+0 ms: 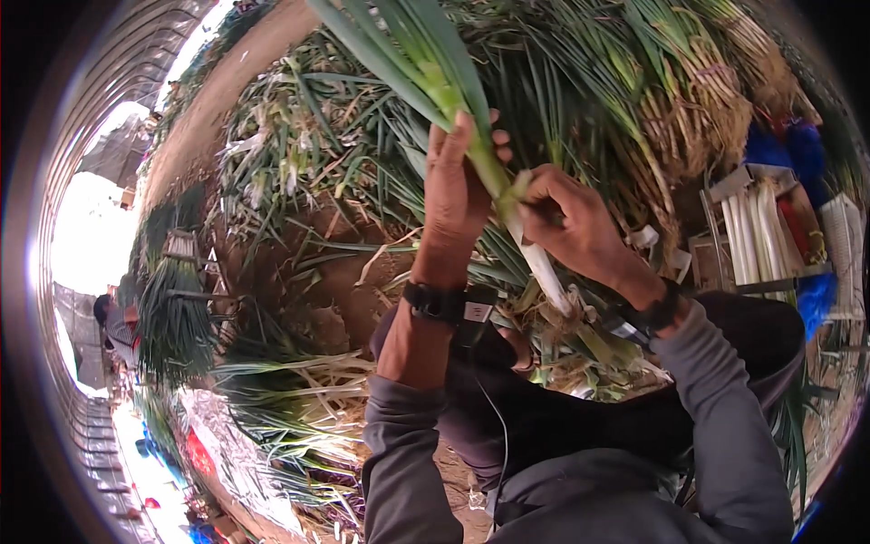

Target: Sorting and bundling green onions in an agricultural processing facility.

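My left hand (455, 186) is wrapped round the stalk of a long green onion (494, 172) just below where its leaves fan out. The leaves point up and away, and the white root end (548, 281) slants down toward my knees. Lower on the same stalk, the thumb and fingers of my right hand (580, 222) pinch a loose strip of pale outer skin (517, 189), which stands off the stem. A dark band circles each wrist.
Bundles of unpeeled green onions (698, 100) with brown roots lie at the far right. Beside my right knee, a box (784, 278) holds white peeled stalks. Leaf scraps (308, 136) pile up ahead. More onions (299, 390) lie at the left, where another person (118, 326) shows farther off.
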Tool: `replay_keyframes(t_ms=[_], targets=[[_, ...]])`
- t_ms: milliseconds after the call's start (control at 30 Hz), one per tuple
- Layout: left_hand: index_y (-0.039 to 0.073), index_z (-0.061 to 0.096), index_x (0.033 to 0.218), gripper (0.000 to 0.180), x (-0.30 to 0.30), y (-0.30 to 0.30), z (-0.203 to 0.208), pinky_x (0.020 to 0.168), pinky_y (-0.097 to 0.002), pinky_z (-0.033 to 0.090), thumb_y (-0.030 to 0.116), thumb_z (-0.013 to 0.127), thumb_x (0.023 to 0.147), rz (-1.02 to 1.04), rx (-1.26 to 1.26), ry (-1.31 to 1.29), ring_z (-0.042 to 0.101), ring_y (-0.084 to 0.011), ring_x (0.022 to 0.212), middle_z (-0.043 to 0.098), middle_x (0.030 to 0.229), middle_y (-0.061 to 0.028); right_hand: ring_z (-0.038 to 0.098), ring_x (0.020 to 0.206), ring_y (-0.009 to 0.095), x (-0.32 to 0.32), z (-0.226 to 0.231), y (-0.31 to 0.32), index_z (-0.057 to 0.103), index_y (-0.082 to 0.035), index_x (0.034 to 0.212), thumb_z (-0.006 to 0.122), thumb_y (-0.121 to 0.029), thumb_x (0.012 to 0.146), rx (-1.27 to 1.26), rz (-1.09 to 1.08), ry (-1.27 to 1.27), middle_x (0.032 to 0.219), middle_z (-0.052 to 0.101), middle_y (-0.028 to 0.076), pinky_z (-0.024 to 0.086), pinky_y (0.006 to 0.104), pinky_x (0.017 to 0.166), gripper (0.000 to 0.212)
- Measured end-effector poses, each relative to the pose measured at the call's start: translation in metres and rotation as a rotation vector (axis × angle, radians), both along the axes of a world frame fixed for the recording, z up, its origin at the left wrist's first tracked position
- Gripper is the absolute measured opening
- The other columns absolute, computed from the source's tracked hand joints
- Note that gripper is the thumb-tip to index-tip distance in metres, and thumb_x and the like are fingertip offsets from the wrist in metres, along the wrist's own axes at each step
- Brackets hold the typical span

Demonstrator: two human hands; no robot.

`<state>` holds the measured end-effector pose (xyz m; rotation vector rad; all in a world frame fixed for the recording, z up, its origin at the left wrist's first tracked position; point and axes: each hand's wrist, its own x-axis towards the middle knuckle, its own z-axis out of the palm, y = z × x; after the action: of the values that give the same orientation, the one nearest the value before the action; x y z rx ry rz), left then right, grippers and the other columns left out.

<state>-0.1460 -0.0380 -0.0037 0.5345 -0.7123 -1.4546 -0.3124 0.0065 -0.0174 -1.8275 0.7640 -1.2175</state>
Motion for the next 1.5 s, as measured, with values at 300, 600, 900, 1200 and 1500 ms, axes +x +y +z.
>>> replay_keyframes(t_ms=[300, 600, 900, 1200, 1500], targets=[[0.009, 0.047, 0.128, 0.042, 0.023, -0.007, 0.007, 0.07, -0.0278, 0.048, 0.029, 0.067, 0.097, 0.119, -0.137, -0.048, 0.055, -0.0152, 0.081, 0.06, 0.104, -0.0102, 0.055, 0.057, 0.007, -0.035, -0.026, 0.03, 0.05, -0.004, 0.091, 0.057, -0.002, 0.094, 0.468, 0.229, 0.109, 0.066, 0.05, -0.003, 0.044, 0.0251, 0.052, 0.009], [0.008, 0.049, 0.122, 0.033, 0.075, -0.015, 0.014, 0.069, -0.0282, 0.048, 0.023, 0.064, 0.098, 0.334, -0.213, -0.085, 0.054, -0.0172, 0.081, 0.057, 0.102, -0.0114, 0.062, 0.066, 0.03, -0.066, -0.098, 0.079, 0.051, -0.002, 0.092, 0.061, -0.006, 0.085, 0.223, 0.277, 0.543, 0.073, 0.059, 0.016, 0.048, 0.0389, 0.06, 0.013], [0.009, 0.049, 0.123, 0.032, 0.069, -0.008, -0.001, 0.069, -0.0303, 0.046, 0.023, 0.064, 0.098, 0.371, -0.152, -0.027, 0.053, -0.0178, 0.082, 0.057, 0.102, -0.0099, 0.063, 0.087, 0.046, -0.126, -0.229, 0.109, 0.06, -0.003, 0.099, 0.063, -0.016, 0.079, 0.429, 0.29, 1.275, 0.096, 0.065, 0.022, 0.05, 0.0535, 0.077, 0.024], [0.012, 0.05, 0.121, 0.035, 0.088, -0.019, -0.005, 0.072, -0.0324, 0.047, 0.031, 0.066, 0.097, 0.503, -0.127, -0.016, 0.055, -0.0182, 0.083, 0.057, 0.097, -0.0069, 0.065, 0.093, 0.04, -0.076, -0.118, 0.055, 0.063, -0.007, 0.118, 0.058, -0.027, 0.097, 0.117, -0.28, 0.502, 0.099, 0.066, 0.021, 0.052, 0.0476, 0.078, 0.029], [0.01, 0.05, 0.121, 0.046, 0.075, -0.018, 0.001, 0.085, -0.0357, 0.05, 0.052, 0.051, 0.101, 0.373, -0.222, 0.326, 0.057, -0.0208, 0.09, 0.058, 0.105, -0.0054, 0.049, 0.049, 0.007, -0.06, -0.096, 0.058, 0.063, -0.001, 0.108, 0.052, -0.02, 0.103, 0.622, -0.102, 0.171, 0.066, 0.052, -0.003, 0.038, 0.0258, 0.045, 0.022]])
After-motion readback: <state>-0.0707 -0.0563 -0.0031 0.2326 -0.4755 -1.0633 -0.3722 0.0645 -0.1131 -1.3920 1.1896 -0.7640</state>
